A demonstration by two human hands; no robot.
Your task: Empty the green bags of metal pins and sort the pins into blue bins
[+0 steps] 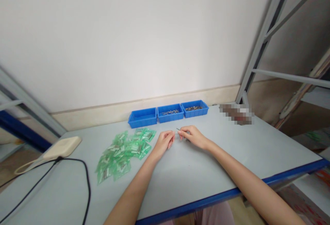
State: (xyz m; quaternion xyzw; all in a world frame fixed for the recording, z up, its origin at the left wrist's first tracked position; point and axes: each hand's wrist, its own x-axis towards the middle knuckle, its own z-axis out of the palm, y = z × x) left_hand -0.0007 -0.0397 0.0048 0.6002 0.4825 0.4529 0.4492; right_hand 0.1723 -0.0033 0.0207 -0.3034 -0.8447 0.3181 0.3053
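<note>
Over the middle of the table, my left hand (165, 139) is closed, with thumb and fingers pinched together. What it holds, if anything, is too small to make out. My right hand (192, 136) faces it a short way to the right, its fingertips closed on a thin metal pin (177, 129) whose dark end sticks out towards the left hand. Left of my left hand lies a loose pile of green plastic bags (121, 152) with small metal pieces inside. Beyond both hands, a blue bin (170, 117) and a right-hand blue bin (195, 113) contain thin metal parts.
Another blue bin (143, 122) completes the row near the wall. A cream-coloured box (62, 147) and a black cable (88, 180) lie on the left of the grey table (185, 190). A blurred-out object (237, 114) is at the back right, near a metal rack post (247, 77).
</note>
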